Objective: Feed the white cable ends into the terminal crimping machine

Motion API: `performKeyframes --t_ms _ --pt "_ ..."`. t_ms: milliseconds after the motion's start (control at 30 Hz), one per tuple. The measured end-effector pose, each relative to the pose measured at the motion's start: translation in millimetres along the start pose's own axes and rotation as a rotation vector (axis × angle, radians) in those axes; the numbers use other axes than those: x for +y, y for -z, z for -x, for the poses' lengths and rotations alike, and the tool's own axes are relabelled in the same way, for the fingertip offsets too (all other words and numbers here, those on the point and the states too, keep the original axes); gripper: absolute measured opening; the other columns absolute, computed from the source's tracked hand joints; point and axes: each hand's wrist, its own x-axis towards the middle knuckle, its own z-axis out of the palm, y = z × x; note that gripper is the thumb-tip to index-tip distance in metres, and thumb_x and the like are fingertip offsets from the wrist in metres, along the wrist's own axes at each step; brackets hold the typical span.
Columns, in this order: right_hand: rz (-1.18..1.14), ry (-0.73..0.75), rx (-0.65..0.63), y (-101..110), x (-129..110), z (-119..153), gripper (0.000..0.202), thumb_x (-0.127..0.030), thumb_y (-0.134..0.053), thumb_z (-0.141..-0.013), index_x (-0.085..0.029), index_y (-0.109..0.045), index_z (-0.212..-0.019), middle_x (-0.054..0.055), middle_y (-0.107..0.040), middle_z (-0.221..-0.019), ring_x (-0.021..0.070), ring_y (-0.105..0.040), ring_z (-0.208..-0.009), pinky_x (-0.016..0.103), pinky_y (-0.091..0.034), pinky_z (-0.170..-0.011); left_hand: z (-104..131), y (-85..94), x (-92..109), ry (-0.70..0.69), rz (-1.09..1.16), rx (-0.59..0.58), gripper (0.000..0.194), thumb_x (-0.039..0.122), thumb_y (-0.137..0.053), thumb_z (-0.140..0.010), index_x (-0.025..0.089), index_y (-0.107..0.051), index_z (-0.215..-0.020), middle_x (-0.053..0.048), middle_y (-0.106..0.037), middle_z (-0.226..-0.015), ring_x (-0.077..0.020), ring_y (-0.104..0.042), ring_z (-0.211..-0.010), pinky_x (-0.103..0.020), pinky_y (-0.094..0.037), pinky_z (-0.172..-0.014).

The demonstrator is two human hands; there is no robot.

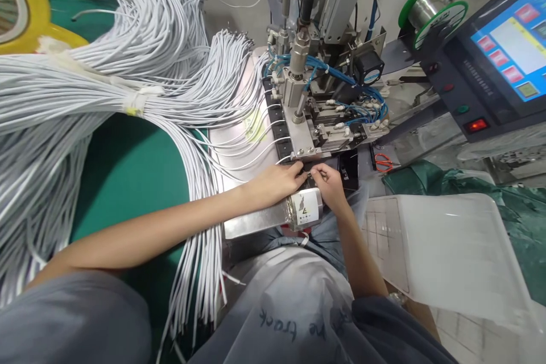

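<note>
My left hand reaches across to the front of the machine, its fingers closed in a pinch. Opposite it, my right hand also pinches with thumb and forefinger. The fingertips of both nearly meet over a tiny dark piece that is too small to name. Just behind them stands the machine with a row of black holders, into which several white cables run side by side. A metal box with a white label sits right below my hands.
A large bundle of white cables, tied with tape, covers much of the green table. At the right are a control screen, a wire spool, red-handled pliers and a translucent plastic bin. Yellow tape lies upper left.
</note>
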Motion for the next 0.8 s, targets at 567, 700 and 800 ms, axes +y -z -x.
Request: performKeyframes --t_ms 567,700,800 --pt "-0.159 -0.031 0.025 0.6 1.9 3.0 0.012 -0.028 -0.058 -0.072 -0.017 -0.060 -0.066 0.000 -0.056 -0.067 0.0119 -0.050 -0.060 0.023 -0.039 -0.053 0.3 1.8 -0.3 0.004 0.002 -0.040 0.031 0.011 -0.035 -0.090 0.010 -0.051 -0.117 -0.010 -0.053 -0.095 -0.0163 -0.061 -0.072 -0.027 -0.050 -0.060" --pt "-0.193 -0.099 0.045 -3.0 5.1 2.3 0.013 -0.030 -0.058 -0.070 -0.017 -0.059 -0.067 -0.002 -0.055 -0.060 0.0105 -0.047 -0.053 0.024 -0.039 -0.052 0.3 1.4 -0.3 0.008 0.007 -0.032 0.031 0.011 -0.035 -0.090 0.010 -0.051 -0.116 -0.010 -0.053 -0.094 -0.0155 -0.061 -0.071 -0.026 -0.049 -0.059" --pt "-0.191 -0.117 0.059 -4.7 3.6 0.9 0.014 -0.031 -0.057 -0.069 -0.018 -0.058 -0.066 -0.002 -0.054 -0.059 0.0100 -0.045 -0.051 0.024 -0.037 -0.051 0.6 3.0 0.4 0.002 0.005 -0.030 0.030 0.010 -0.036 -0.089 0.009 -0.051 -0.115 -0.009 -0.053 -0.093 -0.0148 -0.061 -0.071 -0.025 -0.048 -0.059"
